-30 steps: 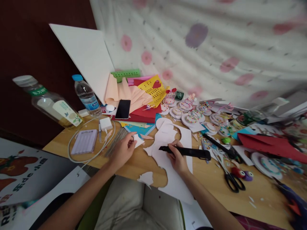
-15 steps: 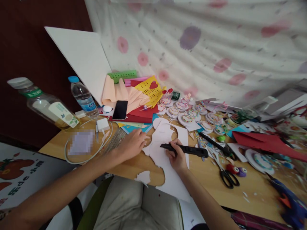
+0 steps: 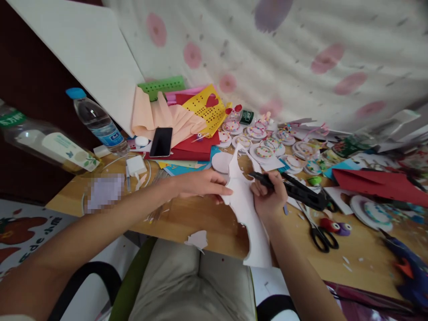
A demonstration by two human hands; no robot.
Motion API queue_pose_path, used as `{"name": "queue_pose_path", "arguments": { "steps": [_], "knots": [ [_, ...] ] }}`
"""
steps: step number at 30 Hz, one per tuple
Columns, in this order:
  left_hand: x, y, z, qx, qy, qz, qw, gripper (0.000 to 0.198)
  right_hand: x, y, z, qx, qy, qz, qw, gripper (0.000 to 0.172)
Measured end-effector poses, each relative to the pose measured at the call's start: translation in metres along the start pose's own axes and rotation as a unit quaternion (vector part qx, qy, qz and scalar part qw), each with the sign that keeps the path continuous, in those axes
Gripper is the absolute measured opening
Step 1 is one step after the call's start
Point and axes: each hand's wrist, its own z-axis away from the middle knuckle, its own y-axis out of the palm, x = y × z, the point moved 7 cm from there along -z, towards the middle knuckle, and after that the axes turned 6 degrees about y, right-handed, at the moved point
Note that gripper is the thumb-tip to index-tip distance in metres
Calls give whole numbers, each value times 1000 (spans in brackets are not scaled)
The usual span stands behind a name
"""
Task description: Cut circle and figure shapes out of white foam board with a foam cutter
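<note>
A white sheet of card or thin foam board (image 3: 245, 200) with a curvy cut-out edge is raised at a tilt over the table's front edge. My left hand (image 3: 209, 185) pinches its left edge, thumb on top and fingers partly hidden beneath. In my right hand (image 3: 269, 194) is a black utility knife (image 3: 302, 194), its tip pointing left over the sheet's right side. That hand also rests against the sheet's right edge. Behind the sheet lies a white paper disc (image 3: 221, 162). A torn-looking white scrap (image 3: 198, 240) lies by the table's front edge.
Scissors (image 3: 319, 232) and a dark blue glue gun (image 3: 406, 263) lie to the right. Several decorated white discs (image 3: 265, 151) crowd the back. A phone (image 3: 161, 142), a water bottle (image 3: 100, 125) and a tea bottle (image 3: 50, 142) are on the left.
The sheet has been lifted from lying flat to a tilt and shifted right. My left hand has moved right onto its edge. My right hand with the utility knife has moved right and up.
</note>
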Motion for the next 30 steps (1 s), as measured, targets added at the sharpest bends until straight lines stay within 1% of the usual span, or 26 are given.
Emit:
{"name": "queue_pose_path", "arguments": {
  "steps": [2, 5, 8, 11, 14, 18, 20, 21, 22, 24, 25, 27, 28, 30],
  "knots": [
    [3, -3, 2, 8, -13, -34, 999, 29, -4, -2, -6, -14, -16, 12, 1000, 26],
    [25, -9, 9, 13, -36, -73, 997, 33, -17, -2, -9, -30, -23, 39, 999, 27],
    [44, -14, 15, -18, -16, -39, 999, 34, -27, 1, -9, -25, -9, 74, 997, 26],
    [55, -14, 15, -48, 10, -4, 999, 37, -26, -1, -10, -28, -11, 103, 994, 26],
    [59, -10, 12, -49, 21, 3, 999, 37, -21, -4, -12, -38, -26, 135, 990, 26],
    [57, -9, 11, -48, 31, -19, 998, 34, -19, -3, -12, -37, -58, 205, 976, 22],
    [51, -13, 14, -70, 46, -73, 994, 31, -20, -2, -10, -32, -80, 255, 963, 24],
    [45, -17, 17, -91, 57, -128, 986, 31, -21, -1, -9, -28, -89, 282, 955, 26],
    [37, -22, 21, -113, 69, -195, 972, 31, -22, -1, -8, -21, -94, 310, 946, 28],
    [19, -31, 34, -159, 88, -332, 926, 31, -26, 1, -6, 3, -94, 359, 929, 31],
    [10, -34, 42, -179, 94, -383, 902, 31, -28, 2, -6, 16, -91, 378, 921, 32],
    [-1, -39, 61, -205, 98, -439, 869, 30, -31, 2, -6, 32, -86, 405, 910, 34],
    [-4, -38, 72, -212, 98, -459, 857, 28, -31, 2, -7, 32, -88, 412, 906, 35],
    [1, -31, 91, -218, 81, -491, 840, 24, -30, 0, -8, 20, -91, 419, 903, 35]
  ]
}}
